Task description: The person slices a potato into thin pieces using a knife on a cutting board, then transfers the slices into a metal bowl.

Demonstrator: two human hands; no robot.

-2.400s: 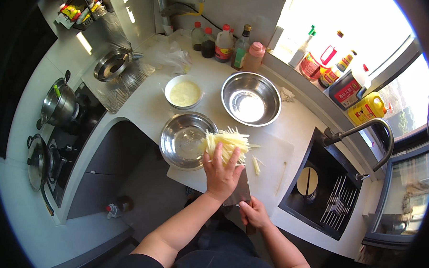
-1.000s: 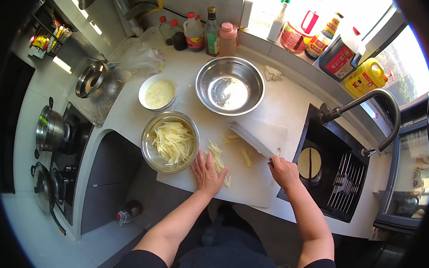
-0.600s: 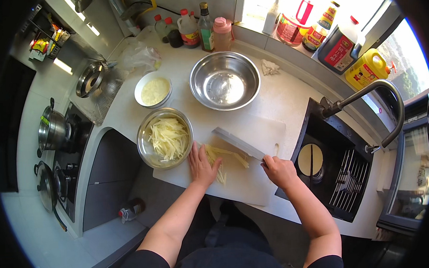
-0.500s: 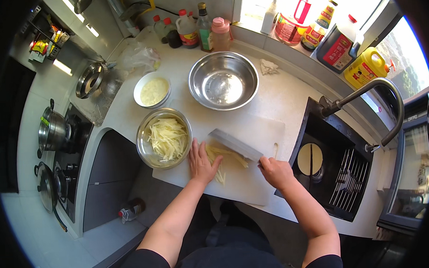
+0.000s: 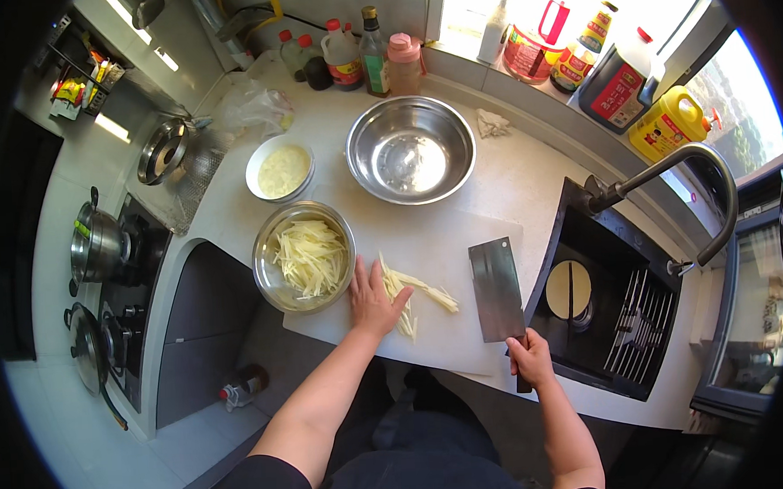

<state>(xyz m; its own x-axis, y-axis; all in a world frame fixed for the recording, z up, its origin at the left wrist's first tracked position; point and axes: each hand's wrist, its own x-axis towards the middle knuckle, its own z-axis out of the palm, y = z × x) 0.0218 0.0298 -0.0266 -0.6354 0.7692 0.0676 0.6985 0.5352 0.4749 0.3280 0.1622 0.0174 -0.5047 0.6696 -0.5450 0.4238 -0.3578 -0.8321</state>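
My right hand (image 5: pixel 531 358) is wrapped round the dark handle of a cleaver (image 5: pixel 496 288). Its broad blade lies nearly flat over the right part of the white cutting board (image 5: pixel 444 340). On the board, my left hand (image 5: pixel 375 299) rests with fingers spread and nothing gripped. Loose pale yellow potato strips (image 5: pixel 427 288) lie right beside its fingers and thumb. Just left of that hand stands a round bowl (image 5: pixel 260 266) heaped with more cut strips (image 5: pixel 309 255). Part of the strip pile is hidden by the thumb.
A large steel basin (image 5: pixel 353 163) and a white bowl (image 5: pixel 253 176) of pale contents stand behind the board. To the right are a black sink (image 5: pixel 555 237) and its curved faucet (image 5: pixel 723 199). Bottles (image 5: pixel 373 57) line the back; a stove (image 5: pixel 152 255) is at far left.
My right hand has moved right and nearer with the cleaver. The blade has swung away from the strips and turned flatter. My left hand stays beside the strips, its fingers slightly shifted.
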